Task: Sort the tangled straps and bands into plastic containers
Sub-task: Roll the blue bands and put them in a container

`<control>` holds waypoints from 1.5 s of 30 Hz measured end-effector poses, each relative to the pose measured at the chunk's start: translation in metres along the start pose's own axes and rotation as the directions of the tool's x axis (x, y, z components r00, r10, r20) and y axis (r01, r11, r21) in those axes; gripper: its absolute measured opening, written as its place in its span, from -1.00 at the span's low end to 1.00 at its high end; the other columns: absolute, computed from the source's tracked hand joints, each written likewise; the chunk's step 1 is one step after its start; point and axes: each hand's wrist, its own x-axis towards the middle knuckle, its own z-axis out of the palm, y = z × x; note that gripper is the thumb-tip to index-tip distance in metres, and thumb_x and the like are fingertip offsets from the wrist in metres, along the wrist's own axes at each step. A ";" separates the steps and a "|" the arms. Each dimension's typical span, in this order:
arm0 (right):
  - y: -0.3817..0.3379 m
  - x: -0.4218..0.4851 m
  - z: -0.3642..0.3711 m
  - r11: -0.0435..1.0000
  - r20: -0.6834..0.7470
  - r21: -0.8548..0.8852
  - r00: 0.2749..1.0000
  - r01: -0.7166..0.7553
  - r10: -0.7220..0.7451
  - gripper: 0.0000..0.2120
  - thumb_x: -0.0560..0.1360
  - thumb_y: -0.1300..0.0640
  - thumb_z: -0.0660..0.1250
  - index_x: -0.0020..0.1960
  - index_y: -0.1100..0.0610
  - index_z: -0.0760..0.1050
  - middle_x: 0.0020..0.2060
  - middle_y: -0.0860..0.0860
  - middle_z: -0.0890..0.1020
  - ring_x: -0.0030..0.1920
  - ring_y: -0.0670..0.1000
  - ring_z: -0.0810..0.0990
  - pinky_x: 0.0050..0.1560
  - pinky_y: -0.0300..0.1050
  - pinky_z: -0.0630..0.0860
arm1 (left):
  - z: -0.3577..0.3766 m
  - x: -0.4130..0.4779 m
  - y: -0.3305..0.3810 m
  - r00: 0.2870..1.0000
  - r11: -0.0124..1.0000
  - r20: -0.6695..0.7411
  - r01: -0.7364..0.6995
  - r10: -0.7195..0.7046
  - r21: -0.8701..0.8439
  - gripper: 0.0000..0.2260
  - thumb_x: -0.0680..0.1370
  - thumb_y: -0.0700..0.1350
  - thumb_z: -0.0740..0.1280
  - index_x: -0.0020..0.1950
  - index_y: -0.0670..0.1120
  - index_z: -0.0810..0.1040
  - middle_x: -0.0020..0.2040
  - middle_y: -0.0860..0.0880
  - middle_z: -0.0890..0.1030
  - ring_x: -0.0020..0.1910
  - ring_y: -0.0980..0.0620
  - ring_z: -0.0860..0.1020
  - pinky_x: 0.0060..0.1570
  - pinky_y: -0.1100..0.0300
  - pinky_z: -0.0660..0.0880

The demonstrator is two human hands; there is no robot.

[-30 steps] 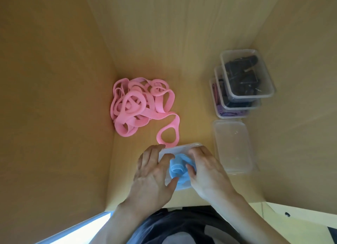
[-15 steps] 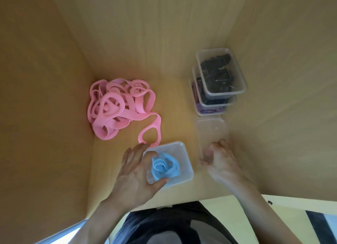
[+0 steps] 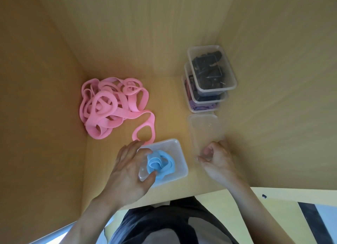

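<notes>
A clear plastic container [image 3: 179,158] sits near the front edge with a coiled blue band [image 3: 160,163] inside. My left hand [image 3: 131,170] rests on its left side, fingers spread over the rim, thumb against the blue band. To the right lies a clear flat lid [image 3: 202,128]. My right hand [image 3: 217,158] grips the lid's near end with curled fingers. A big tangle of pink band [image 3: 107,106] lies at the back left, one loop trailing towards the container.
Three clear containers [image 3: 211,75] are stacked at the back right, holding black and purple straps. Wooden walls close in the left, back and right sides. The shelf's front edge runs just below my hands.
My right hand left the blue band's container and moved right to take hold of the clear lid. My left hand stayed on the container.
</notes>
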 end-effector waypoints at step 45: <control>-0.079 -0.041 -0.025 0.631 -0.242 0.659 0.910 0.408 -0.336 -0.81 0.50 0.25 0.49 -0.13 -0.01 0.57 -0.27 -0.12 0.63 -0.26 -0.16 0.56 -0.14 -0.37 0.47 | -0.046 -0.015 0.012 0.902 0.600 -0.172 0.113 -0.397 -0.792 -0.80 0.46 -0.27 0.54 -0.05 0.01 0.68 -0.22 -0.01 0.71 -0.28 0.03 0.58 -0.14 0.19 0.51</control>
